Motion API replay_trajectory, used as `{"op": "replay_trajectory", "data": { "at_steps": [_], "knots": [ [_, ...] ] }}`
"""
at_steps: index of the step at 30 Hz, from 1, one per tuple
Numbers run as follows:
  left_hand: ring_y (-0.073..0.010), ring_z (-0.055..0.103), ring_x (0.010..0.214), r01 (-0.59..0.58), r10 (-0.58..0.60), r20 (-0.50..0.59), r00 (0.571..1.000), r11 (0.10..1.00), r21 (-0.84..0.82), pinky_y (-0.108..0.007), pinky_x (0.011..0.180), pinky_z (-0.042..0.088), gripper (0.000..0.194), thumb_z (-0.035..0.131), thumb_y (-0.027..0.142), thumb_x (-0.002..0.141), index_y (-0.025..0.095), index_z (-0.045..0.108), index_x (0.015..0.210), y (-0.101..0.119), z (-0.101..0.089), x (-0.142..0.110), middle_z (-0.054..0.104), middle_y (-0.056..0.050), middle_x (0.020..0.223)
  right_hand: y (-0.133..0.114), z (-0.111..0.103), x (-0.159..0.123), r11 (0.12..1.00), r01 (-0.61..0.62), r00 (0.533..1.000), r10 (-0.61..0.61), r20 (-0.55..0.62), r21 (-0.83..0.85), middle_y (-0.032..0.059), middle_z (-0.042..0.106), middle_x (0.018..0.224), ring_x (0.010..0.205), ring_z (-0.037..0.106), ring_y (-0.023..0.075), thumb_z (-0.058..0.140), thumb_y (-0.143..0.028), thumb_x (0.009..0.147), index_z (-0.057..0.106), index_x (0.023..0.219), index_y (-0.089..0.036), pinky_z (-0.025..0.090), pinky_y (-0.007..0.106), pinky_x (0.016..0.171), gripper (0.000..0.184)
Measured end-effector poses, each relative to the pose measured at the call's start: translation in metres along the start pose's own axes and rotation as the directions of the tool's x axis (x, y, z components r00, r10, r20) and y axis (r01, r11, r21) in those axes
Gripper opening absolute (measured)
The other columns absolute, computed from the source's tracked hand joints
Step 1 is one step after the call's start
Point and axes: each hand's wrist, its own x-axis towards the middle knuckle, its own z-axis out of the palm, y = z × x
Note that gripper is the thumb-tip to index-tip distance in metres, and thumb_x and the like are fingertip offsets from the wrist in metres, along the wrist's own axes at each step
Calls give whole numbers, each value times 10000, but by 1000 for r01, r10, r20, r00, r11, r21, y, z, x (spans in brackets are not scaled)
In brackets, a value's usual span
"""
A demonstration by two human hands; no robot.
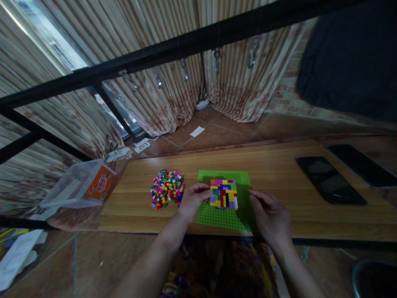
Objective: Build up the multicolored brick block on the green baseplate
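You seem to be building the block (223, 194) on the green plate (245, 217). Left hand (190, 203) touches its left edge, grip unclear; right hand (273, 215) looks pinched together, any brick hidden. Next calls for square alignment, then firm pressure.

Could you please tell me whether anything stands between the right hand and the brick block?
Nothing visible does: only a strip of the green baseplate lies between the right hand and the brick block. The left hand is at the block's opposite side.
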Motion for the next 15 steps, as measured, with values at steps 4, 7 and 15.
{"op": "replay_trajectory", "data": {
  "at_steps": [4,7,15],
  "knots": [
    [-117,611,649,85,-83,41,996,995,-60,-251,649,474,386,889,267,463,126,680,755,4,-1,1,668,-22,729,6,6,1,998,9,998,-5,65,-63,81,698,977,907,648,217,562,-461,856,728,944,-196,511,379,824,325],
    [-110,605,630,104,-101,58,993,993,-47,-248,634,473,374,888,259,463,124,675,740,7,-1,2,660,-19,709,12,10,0,993,24,998,-17,62,-119,89,702,981,900,652,221,543,-455,860,724,944,-191,514,378,814,331],
    [-125,610,618,111,-108,65,992,993,-38,-272,638,493,360,882,229,425,126,669,698,11,2,5,649,-7,664,18,15,-4,961,101,994,-85,75,-258,98,708,984,868,658,232,481,-431,886,717,960,-189,510,361,749,346]
  ]
}}
